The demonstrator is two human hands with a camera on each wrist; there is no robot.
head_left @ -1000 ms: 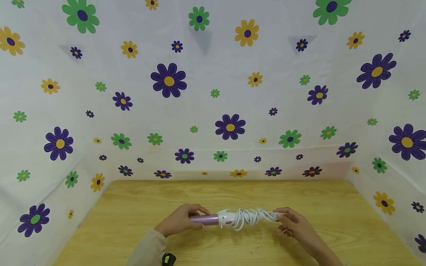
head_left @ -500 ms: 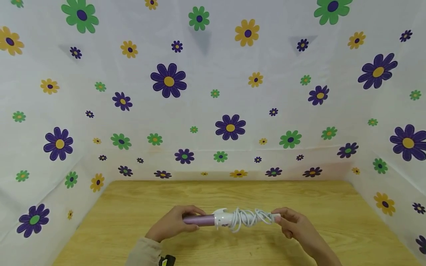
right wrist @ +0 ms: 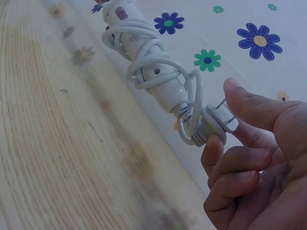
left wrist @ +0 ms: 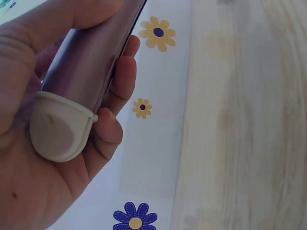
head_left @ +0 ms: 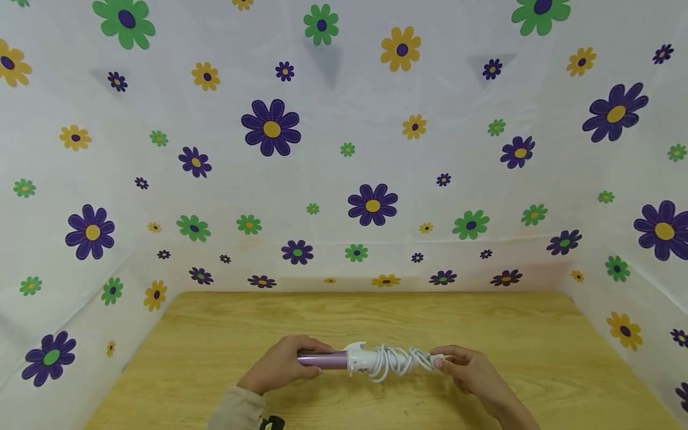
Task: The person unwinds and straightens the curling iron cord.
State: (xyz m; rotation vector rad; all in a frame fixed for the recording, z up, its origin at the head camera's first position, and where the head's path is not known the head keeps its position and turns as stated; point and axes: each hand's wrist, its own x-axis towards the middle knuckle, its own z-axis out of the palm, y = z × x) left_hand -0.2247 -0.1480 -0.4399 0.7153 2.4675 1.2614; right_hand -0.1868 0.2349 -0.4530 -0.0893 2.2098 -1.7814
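A curling iron (head_left: 329, 359) with a pinkish-purple barrel and white handle is held level above the table in the head view. My left hand (head_left: 285, 363) grips the barrel end, thumb on one side and fingers curled round the other. Its pale end cap (left wrist: 57, 128) lies against the palm in the left wrist view. White cord (head_left: 383, 364) is wound loosely round the handle. At the other end, my right hand (head_left: 475, 373) pinches the two-pin plug (right wrist: 221, 117), the thumb at its metal pins and fingers beneath.
The wooden table (head_left: 242, 316) spreads under both hands. White flower-printed cloth (head_left: 333, 173) walls it in at the back and on both sides. A dark object (head_left: 273, 423) sits beside the left sleeve at the bottom edge.
Both hands and the curling iron have shifted a little left and slightly lower. My right fingers have changed their hold at the plug. The head view has moved slightly too.
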